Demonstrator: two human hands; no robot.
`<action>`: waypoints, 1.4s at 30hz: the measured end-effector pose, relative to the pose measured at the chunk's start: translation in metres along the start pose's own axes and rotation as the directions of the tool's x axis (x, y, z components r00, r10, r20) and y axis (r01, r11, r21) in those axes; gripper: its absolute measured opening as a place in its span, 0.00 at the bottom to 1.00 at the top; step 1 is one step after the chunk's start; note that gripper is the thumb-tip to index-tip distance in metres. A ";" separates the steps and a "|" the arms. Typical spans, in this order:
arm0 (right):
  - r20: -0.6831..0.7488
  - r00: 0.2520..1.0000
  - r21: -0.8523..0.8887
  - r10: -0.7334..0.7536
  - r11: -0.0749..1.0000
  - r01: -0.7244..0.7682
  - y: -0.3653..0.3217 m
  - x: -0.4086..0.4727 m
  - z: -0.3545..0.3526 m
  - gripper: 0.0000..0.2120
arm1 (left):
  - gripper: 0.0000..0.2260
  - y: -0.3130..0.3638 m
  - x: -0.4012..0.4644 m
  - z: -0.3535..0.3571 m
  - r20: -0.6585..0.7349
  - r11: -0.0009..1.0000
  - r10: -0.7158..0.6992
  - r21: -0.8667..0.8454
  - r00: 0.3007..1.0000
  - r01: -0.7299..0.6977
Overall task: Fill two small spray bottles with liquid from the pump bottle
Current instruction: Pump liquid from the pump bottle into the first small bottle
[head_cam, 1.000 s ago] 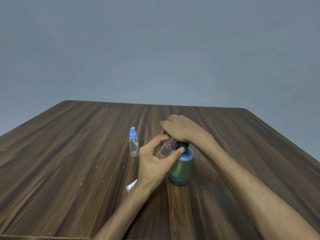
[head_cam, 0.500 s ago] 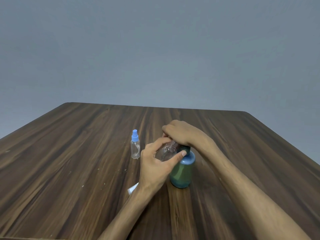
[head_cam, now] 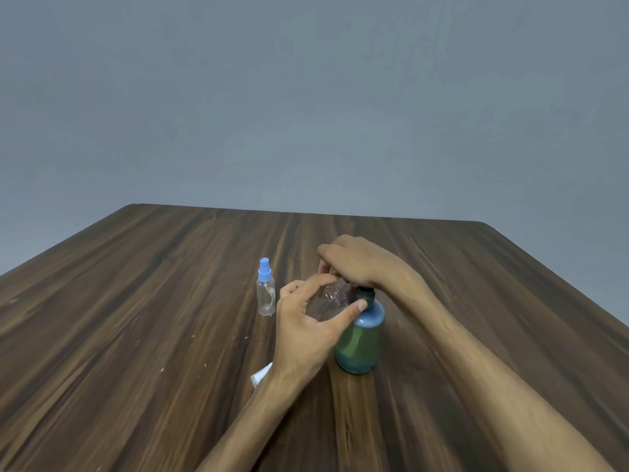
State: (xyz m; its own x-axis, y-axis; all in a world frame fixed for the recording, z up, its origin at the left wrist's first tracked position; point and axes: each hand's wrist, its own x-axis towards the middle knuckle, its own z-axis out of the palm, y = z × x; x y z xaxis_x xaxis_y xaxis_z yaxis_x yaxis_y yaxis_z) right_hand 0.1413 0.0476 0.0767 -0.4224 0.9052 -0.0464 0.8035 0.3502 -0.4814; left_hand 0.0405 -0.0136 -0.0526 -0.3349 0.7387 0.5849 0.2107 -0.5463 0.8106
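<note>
I judge the first filling is in hand. My left hand [head_cam: 306, 330] grips an uncapped spray bottle [head_cam: 332, 298], fingers clamped around it, its mouth under the pump bottle [head_cam: 360, 338] spout. My right hand [head_cam: 357, 264] rests on the pump head; I cannot tell its fingers. The capped bottle [head_cam: 265, 288] waits left of my fingers on the bench [head_cam: 136, 335]. Next: press down steadily, mouth aligned.

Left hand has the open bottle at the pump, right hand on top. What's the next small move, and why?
Probably press the pump down with the right hand. The left hand holds the uncapped clear bottle tilted at the pump bottle, its threaded neck up under the right hand. Whether liquid is in it yet can't be told. The capped bottle stands apart, untouched.
</note>
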 end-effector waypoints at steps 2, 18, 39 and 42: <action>0.055 0.998 -0.079 -0.008 0.997 0.013 -0.001 0.001 0.004 0.20 | 0.17 0.001 0.000 0.000 -0.021 1.000 -0.004 0.010 1.000 0.004; 0.077 0.997 -0.121 -0.024 0.992 0.033 -0.001 0.004 0.003 0.19 | 0.19 -0.003 -0.001 0.001 -0.011 1.000 0.015 0.006 1.000 -0.015; 0.046 0.999 -0.074 0.008 0.997 -0.005 -0.006 -0.004 -0.003 0.23 | 0.17 -0.004 0.001 0.001 0.025 0.999 -0.042 -0.032 0.999 0.043; 0.058 0.998 -0.096 -0.005 0.995 0.010 -0.006 -0.003 -0.003 0.25 | 0.17 -0.003 0.001 0.001 0.021 0.999 -0.028 -0.027 0.999 0.028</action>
State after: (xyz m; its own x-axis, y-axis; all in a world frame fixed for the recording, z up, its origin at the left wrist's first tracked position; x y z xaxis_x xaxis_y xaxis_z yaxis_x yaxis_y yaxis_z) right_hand 0.1391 0.0431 0.0822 -0.4495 0.8883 -0.0945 0.8358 0.3808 -0.3956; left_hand 0.0399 -0.0106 -0.0543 -0.3210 0.7619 0.5626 0.1763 -0.5356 0.8259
